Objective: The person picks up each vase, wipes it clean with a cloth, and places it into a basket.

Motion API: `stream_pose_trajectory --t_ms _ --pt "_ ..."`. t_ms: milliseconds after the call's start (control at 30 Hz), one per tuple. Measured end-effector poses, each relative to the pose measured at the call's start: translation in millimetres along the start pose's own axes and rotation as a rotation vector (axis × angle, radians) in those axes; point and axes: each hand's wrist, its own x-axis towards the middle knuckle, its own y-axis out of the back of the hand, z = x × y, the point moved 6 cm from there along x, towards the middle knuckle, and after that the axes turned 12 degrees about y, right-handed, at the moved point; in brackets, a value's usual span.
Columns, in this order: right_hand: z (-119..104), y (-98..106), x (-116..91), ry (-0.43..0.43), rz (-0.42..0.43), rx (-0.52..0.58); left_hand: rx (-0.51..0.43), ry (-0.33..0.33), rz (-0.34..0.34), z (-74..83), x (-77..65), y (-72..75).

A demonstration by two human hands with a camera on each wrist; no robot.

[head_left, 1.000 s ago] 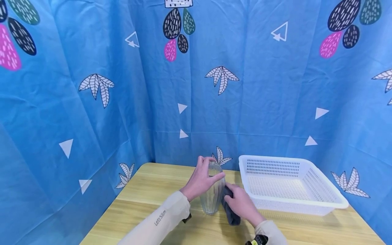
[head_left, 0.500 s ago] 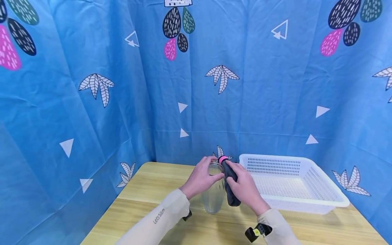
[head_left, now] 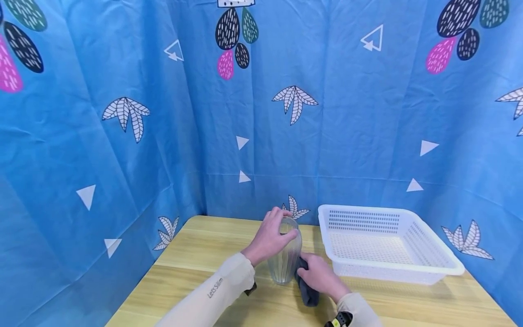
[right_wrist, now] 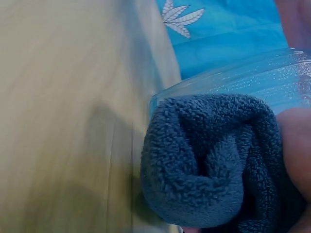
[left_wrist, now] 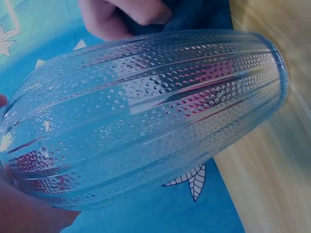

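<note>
A clear ribbed glass vase (head_left: 283, 263), dimpled between its ribs, stands upright on the wooden table. My left hand (head_left: 269, 236) grips it near the top, thumb and fingers spread around the rim. In the left wrist view the vase (left_wrist: 155, 116) fills most of the picture. My right hand (head_left: 320, 274) holds a folded dark grey cloth (head_left: 307, 290) against the vase's lower right side. Seen from the right wrist, the cloth (right_wrist: 194, 165) is thick terry, rolled over, and overlaps the vase's base.
A white perforated plastic basket (head_left: 388, 268) stands on the table (head_left: 212, 245) to the right of both hands. Blue patterned curtain (head_left: 261, 159) hangs behind the table and along its left side.
My right hand rose with the cloth along the vase's right side, showing a pink edge, then came back down to its lower side. The left hand keeps its grip at the top.
</note>
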Motion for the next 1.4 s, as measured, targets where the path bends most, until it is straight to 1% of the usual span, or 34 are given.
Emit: stream_pose_trajectory --t_ms 67,133,200,333,400,500,533,600,700,833,933,1000,1100,1233,1400 --pt "0 1 0 -0.005 -0.006 0.005 -0.013 0.015 -0.001 -1.9 0.7 -0.1" --pt "-3 7 2 -0.014 0.019 0.009 -0.018 0.039 -0.002 -4.4 0.9 -0.1" --pt "-5 16 4 -0.034 0.059 0.017 -0.016 0.056 -0.005 -6.1 0.9 0.2" --pt "-14 40 11 -0.053 0.171 0.049 0.007 0.079 0.003 -6.5 0.9 4.0" --pt "-20 53 14 -0.033 0.226 0.066 0.013 0.082 0.009 -5.5 1.3 7.7" --pt "-31 71 20 0.026 0.292 0.062 0.013 0.079 0.005 -3.4 1.7 12.4" --pt "-34 76 21 0.041 0.300 0.062 0.010 0.075 -0.005 -2.7 1.8 12.9" --pt "-37 80 25 0.054 0.289 0.064 0.002 0.059 -0.023 -1.4 2.2 13.0" --pt "-35 76 28 0.023 0.230 0.072 -0.026 0.046 -0.046 0.2 0.7 11.6" --pt "-22 56 26 -0.026 0.168 0.088 -0.055 0.041 -0.060 0.2 -3.5 7.6" --pt "-12 36 20 -0.022 0.117 0.066 -0.066 0.041 -0.053 -1.1 -5.2 5.1" --pt "-7 23 16 -0.011 0.070 0.025 -0.067 0.037 -0.045 -1.4 -5.0 4.1" --pt "-5 9 10 0.013 0.015 -0.021 -0.070 0.029 -0.038 -2.4 -3.9 2.5" --pt "-6 4 6 0.020 0.002 -0.043 -0.080 0.029 -0.037 -3.4 -1.6 1.1" --pt "-7 4 2 -0.027 -0.031 -0.034 -0.102 0.051 -0.031 -7.7 0.7 -1.7"
